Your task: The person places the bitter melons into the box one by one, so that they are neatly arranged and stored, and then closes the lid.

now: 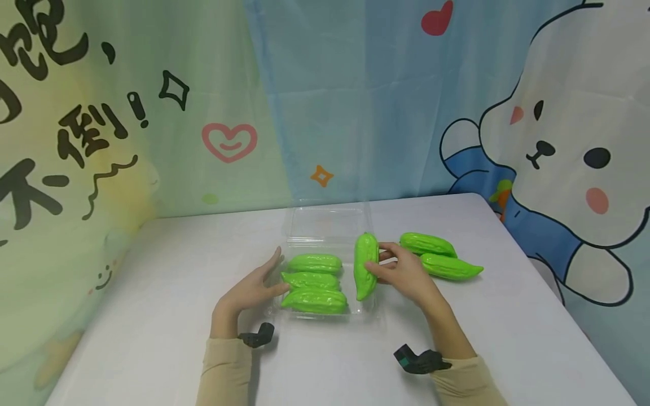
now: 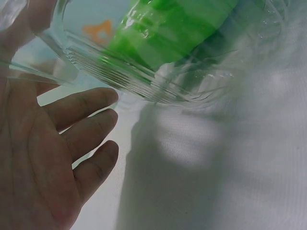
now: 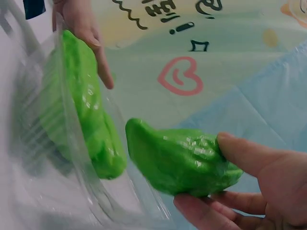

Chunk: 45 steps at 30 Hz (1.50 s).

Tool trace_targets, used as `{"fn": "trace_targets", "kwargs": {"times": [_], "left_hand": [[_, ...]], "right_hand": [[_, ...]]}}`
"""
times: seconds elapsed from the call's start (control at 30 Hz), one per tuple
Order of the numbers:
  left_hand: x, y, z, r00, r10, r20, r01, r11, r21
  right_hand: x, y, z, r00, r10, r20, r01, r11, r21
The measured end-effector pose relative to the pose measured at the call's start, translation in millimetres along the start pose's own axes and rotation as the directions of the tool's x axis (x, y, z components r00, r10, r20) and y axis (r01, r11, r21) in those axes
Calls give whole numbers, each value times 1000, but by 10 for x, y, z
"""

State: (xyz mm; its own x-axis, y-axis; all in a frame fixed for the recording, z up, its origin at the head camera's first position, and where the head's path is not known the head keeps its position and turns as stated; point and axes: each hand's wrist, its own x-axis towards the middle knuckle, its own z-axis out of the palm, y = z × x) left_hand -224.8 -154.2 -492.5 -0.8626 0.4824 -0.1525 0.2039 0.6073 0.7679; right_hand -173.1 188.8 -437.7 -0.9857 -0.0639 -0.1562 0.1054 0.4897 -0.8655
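A glossy green bitter melon is pinched upright between the thumb and fingers of my right hand, over the right side of a clear plastic box. In the right wrist view the held bitter melon is beside the box wall. Three more bitter melons lie crosswise in the box, stacked front to back on its left side. My left hand rests at the box's left edge, thumb over the rim. Its other fingers extend loosely beside the ribbed plastic wall in the left wrist view.
Two further bitter melons lie on the white table to the right of the box. The box's clear lid stands open at the back. A printed curtain hangs behind the table.
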Motion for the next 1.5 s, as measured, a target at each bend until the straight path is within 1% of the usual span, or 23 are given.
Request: {"fn": "trace_targets", "kwargs": {"times": [0.1,0.23,0.47,0.63,0.77,0.9,1.07,1.23,1.5], "left_hand": [[5,-18,2,1000,-4,0,4,1000,1],[21,-32,8,1000,-6,1,6,1000,-3],[20,-18,-4,1000,4,6,-4,1000,-4],[8,-7,-12,1000,2,5,-2,1000,2],[9,-17,-10,1000,1,5,-1,1000,6],[13,-24,-1,1000,0,1,0,1000,8],[26,-35,10,1000,4,1,-4,1000,16],[24,-26,9,1000,-1,0,1,1000,18],[30,-32,14,1000,9,0,-9,1000,29]], "right_hand": [[25,-46,68,1000,14,-17,-16,994,-109],[53,-101,147,999,26,-30,-33,974,-225],[67,-193,274,999,16,-46,-31,940,-339],[40,-250,364,998,-21,-59,-5,912,-410],[37,-260,438,995,-57,-85,10,880,-476],[45,-265,513,993,-68,-101,3,842,-539],[18,-298,560,992,-56,-113,-20,815,-579],[7,-311,593,991,-55,-121,-29,799,-601],[21,-295,631,991,-54,-120,-32,784,-619]]}}
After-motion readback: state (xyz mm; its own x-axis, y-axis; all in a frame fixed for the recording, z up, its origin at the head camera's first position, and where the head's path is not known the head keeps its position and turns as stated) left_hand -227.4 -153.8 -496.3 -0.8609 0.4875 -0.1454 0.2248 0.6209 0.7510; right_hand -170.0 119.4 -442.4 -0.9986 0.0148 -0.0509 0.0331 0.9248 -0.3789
